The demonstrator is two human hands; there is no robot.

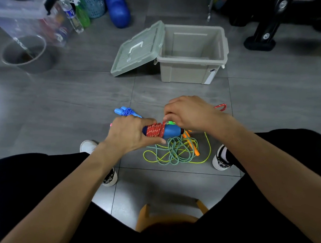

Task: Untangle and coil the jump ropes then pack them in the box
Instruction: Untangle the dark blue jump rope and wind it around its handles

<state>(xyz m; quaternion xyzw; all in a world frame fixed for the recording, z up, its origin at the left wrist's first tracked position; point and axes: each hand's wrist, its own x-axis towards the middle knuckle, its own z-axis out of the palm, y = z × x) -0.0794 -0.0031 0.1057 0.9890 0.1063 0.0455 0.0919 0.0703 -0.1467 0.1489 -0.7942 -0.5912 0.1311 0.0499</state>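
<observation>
Illumination was dim and even, with a cool cast. A pale glare patch lay on the grey floor tiles (40,103) at the left edge of the frame, and a second sheen appeared at lower centre. Shadows were soft, the box (193,62) throwing only a faint one. Wide-angle distortion bowed the tile joints toward the edges. The clear container (21,19) at upper left was smeared by blur; the centre remained sharp.

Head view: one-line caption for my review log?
Both hands wind a red rope round blue handles; tangled ropes below, open box beyond.
</observation>
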